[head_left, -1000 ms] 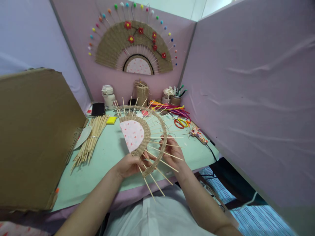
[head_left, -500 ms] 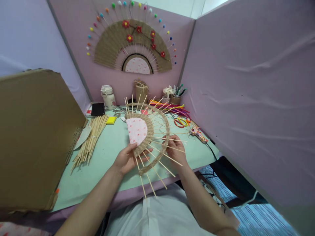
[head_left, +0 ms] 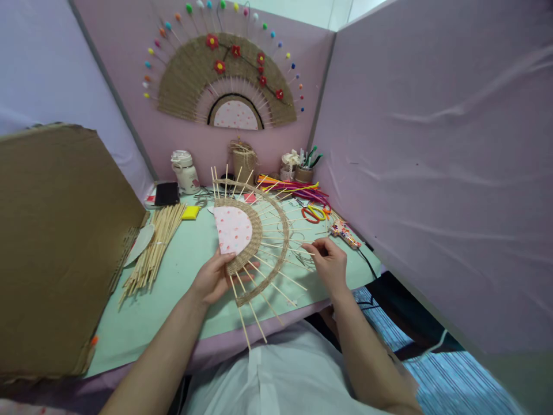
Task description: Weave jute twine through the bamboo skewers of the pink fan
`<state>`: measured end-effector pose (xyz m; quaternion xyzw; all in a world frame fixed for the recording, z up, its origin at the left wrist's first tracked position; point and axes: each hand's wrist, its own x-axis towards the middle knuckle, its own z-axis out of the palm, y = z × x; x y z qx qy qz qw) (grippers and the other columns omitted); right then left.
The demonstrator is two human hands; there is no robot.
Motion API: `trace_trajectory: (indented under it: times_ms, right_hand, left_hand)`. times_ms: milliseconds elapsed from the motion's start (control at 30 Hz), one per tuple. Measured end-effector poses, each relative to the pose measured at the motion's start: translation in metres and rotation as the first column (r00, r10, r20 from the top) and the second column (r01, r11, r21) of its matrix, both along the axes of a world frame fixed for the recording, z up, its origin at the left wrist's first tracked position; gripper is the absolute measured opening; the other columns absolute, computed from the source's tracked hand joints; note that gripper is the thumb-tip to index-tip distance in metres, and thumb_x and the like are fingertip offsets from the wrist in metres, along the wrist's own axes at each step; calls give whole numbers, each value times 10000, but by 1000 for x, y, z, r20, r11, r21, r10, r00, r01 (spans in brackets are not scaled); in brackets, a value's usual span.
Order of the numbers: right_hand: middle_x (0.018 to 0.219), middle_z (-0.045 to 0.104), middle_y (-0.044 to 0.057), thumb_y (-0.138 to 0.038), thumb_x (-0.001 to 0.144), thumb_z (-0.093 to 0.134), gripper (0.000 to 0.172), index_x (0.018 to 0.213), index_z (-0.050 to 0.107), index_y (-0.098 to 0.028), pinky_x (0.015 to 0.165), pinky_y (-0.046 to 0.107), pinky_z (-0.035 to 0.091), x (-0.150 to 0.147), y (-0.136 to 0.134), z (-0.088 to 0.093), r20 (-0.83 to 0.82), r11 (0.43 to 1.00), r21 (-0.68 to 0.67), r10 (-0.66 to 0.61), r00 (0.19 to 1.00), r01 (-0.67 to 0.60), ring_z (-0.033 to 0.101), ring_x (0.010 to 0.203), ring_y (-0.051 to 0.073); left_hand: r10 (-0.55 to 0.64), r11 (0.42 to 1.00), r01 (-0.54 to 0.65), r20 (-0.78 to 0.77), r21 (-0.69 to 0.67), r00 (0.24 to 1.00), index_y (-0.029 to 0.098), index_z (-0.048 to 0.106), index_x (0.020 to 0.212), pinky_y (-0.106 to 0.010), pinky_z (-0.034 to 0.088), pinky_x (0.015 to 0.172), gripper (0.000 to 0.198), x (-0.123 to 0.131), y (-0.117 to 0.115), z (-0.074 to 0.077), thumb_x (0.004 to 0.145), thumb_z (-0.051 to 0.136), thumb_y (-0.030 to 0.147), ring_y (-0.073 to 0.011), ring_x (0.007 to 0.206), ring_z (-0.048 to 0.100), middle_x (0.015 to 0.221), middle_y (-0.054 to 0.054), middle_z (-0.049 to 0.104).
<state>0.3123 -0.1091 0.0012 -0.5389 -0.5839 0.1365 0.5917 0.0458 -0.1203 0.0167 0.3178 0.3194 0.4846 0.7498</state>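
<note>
A half-round fan frame of thin wooden sticks is held tilted over the table. Its pink dotted paper centre [head_left: 234, 229] is edged by a woven twine band [head_left: 256, 230], and a narrower outer woven band [head_left: 285, 230] crosses the sticks farther out. My left hand [head_left: 212, 279] grips the lower end of the inner band, thumb on the front and fingers behind. Off the fan's right side, my right hand [head_left: 329, 262] is closed in a pinch on thin twine [head_left: 305, 258], close to the stick tips. Part of the strand is hard to follow.
A bundle of sticks [head_left: 158, 248] lies left, beside a cardboard sheet [head_left: 60, 242]. Scissors [head_left: 313, 214], a patterned glue gun [head_left: 344, 233] and coloured pipe cleaners [head_left: 294, 187] lie right. Behind stand a white jar [head_left: 185, 173] and twine roll [head_left: 242, 161]. A finished fan [head_left: 185, 80] hangs on the wall.
My right hand has moved from the outer band outward to the right, past the stick tips, in a pinch. The left hand keeps its grip on the fan. The whole view has shifted slightly.
</note>
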Motion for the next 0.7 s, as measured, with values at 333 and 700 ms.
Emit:
trace_trajectory:
  times_ms: [333,700]
  right_hand:
    - [662,570,12,-371,833,587,205,717,577,-203,598,275,380,21,-1,3,358,993,51,77,931,-102,497,600,135]
    - [646,607,12,-375,801,616,207,696,614,-197,565,272,397,20,-6,7,218,995,-16,103,971,-102,514,571,133]
  left_hand:
    - [34,999,-32,-109,26,993,302,293,1382,-439,582,668,658,0,0,5,806,573,150,-301,878,684,1127,-96,651]
    - [-52,999,53,-126,1,991,310,235,1416,-411,587,635,713,-2,-1,3,810,576,157,-302,860,689,1125,-125,656]
